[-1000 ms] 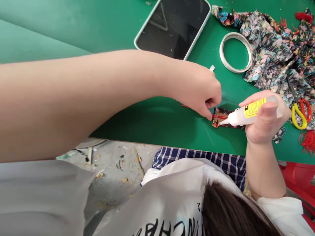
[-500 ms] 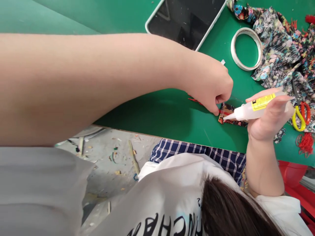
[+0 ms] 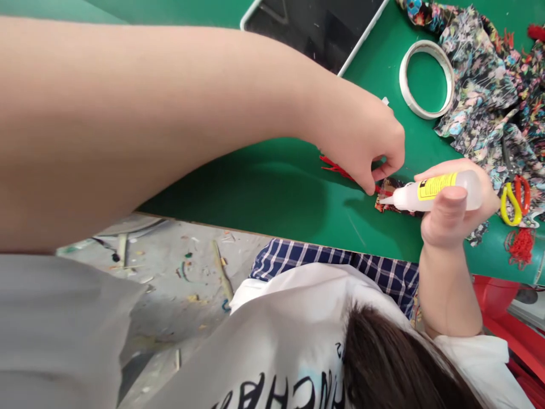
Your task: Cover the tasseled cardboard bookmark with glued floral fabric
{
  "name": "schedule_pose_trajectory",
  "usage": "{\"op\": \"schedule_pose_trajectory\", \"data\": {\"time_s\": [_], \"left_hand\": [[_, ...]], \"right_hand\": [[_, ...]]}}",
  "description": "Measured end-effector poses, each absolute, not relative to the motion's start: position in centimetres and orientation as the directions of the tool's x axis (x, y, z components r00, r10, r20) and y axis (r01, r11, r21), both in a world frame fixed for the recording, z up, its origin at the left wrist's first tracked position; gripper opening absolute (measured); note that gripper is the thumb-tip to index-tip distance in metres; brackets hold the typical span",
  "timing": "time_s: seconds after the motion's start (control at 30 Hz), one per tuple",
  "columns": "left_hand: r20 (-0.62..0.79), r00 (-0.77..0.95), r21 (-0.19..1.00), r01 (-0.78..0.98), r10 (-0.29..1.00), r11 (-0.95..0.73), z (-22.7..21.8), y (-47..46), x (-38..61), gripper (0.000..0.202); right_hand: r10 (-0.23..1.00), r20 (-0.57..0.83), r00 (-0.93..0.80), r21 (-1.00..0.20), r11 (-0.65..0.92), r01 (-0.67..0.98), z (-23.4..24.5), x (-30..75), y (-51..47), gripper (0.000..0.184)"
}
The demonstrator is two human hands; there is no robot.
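Left hand (image 3: 364, 133) on a red cord (image 3: 336, 165), right hand (image 3: 453, 221) around a bottle (image 3: 434, 193)

In the head view, we saw the left forearm (image 3: 170, 96) cross from the left edge of the frame to right of centre, its wrist bent and its knuckles uppermost. The thumb and forefinger curved into a small loop and closed at the tips, pinching the cord. Loose red strands showed beneath that hand, on its left in the frame, and a red length showed on a narrow floral strip (image 3: 389, 184), which lay on the green table (image 3: 255, 193) just right of the fingertips.

The right forearm (image 3: 449, 289) rose from the lower right, and its hand wrapped the bottle, with the thumb on the side facing us. We found the bottle tipped nearly level, its white nozzle (image 3: 388, 200) pointing left at the strip's left end, just beside the left fingertips. We could not tell whether the nozzle touched the strip, and the bottle and right hand hid part of it.

At the upper right we noted a white tape roll (image 3: 403, 82) beside crumpled floral cloth (image 3: 477, 74). Scissors (image 3: 518, 188) lay right of the right hand.
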State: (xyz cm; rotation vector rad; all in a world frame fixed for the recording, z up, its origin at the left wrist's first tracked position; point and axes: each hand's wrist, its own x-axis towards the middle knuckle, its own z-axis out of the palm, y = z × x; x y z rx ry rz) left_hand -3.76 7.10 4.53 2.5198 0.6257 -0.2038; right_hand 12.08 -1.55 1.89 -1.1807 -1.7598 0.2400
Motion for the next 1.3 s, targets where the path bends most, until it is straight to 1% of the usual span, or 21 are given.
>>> {"op": "schedule_pose_trajectory", "data": {"time_s": [0.2,0.27,0.33,0.43,0.5,0.53,0.63,0.7,0.77,0.83,0.87,0.93,1.03,1.1,1.23,1.3], "left_hand": [[-0.237,0.893,0.498,0.451,0.384,-0.741,4.1,7.3,-4.0,0.015],[-0.232,0.892,0.503,0.451,0.388,-0.737,3.9,7.4,-3.9,0.015],[-0.237,0.891,0.505,0.454,0.387,-0.734,4.0,7.4,-3.8,0.016],[-0.237,0.897,0.538,0.440,0.372,-0.719,4.2,7.4,-3.8,0.016],[-0.238,0.902,0.603,0.428,0.359,-0.673,4.3,7.5,-3.9,0.016],[-0.242,0.902,0.648,0.424,0.357,-0.632,4.4,7.5,-4.0,0.016],[-0.223,0.917,0.803,0.364,0.330,-0.472,4.3,7.5,-4.2,0.020],[-0.141,0.944,0.856,0.267,0.297,-0.442,4.1,7.3,-4.1,0.025],[-0.017,0.947,0.827,0.194,0.320,-0.528,3.6,7.1,-3.8,0.031],[0.081,0.920,0.733,0.205,0.383,-0.649,3.1,6.8,-3.5,0.036],[0.113,0.905,0.690,0.226,0.411,-0.687,2.9,6.6,-3.4,0.038],[0.133,0.889,0.641,0.260,0.438,-0.722,2.7,6.2,-3.3,0.037],[0.151,0.884,0.626,0.261,0.442,-0.735,2.6,5.6,-3.5,0.028],[0.200,0.875,0.625,0.232,0.441,-0.746,2.6,5.4,-3.8,0.025],[0.303,0.857,0.652,0.133,0.417,-0.746,2.5,5.4,-4.0,0.029],[0.290,0.859,0.688,0.119,0.421,-0.716,2.5,5.7,-4.0,0.030]], "right_hand": [[0.785,0.609,-0.118,-0.567,0.534,0.628,1.9,12.4,-1.7,0.044],[0.794,0.598,-0.106,-0.577,0.518,0.632,2.0,12.3,-1.8,0.044],[0.809,0.586,-0.045,-0.624,0.486,0.612,2.2,12.1,-1.7,0.045],[0.855,0.501,0.133,-0.774,0.374,0.512,2.3,12.1,-1.2,0.048],[0.870,0.424,0.250,-0.857,0.296,0.423,2.1,12.3,-0.7,0.052],[0.872,0.393,0.290,-0.880,0.266,0.393,1.9,12.4,-0.5,0.054],[0.880,0.343,0.328,-0.900,0.207,0.384,1.6,12.8,0.0,0.057],[0.889,0.316,0.332,-0.906,0.180,0.382,1.6,12.9,0.0,0.057],[0.895,0.284,0.344,-0.922,0.156,0.354,1.7,12.8,-0.2,0.057],[0.901,0.246,0.356,-0.937,0.127,0.326,1.9,12.6,-0.4,0.055],[0.903,0.234,0.362,-0.940,0.115,0.320,2.0,12.5,-0.5,0.054],[0.899,0.228,0.373,-0.941,0.105,0.322,2.1,12.3,-0.7,0.051],[0.899,0.226,0.375,-0.937,0.096,0.335,2.2,12.2,-0.8,0.050],[0.902,0.212,0.375,-0.936,0.077,0.344,2.3,12.2,-0.8,0.050],[0.884,0.235,0.404,-0.927,0.080,0.365,2.4,12.2,-0.7,0.048],[0.875,0.246,0.416,-0.926,0.085,0.368,2.3,12.3,-0.6,0.048]]}}
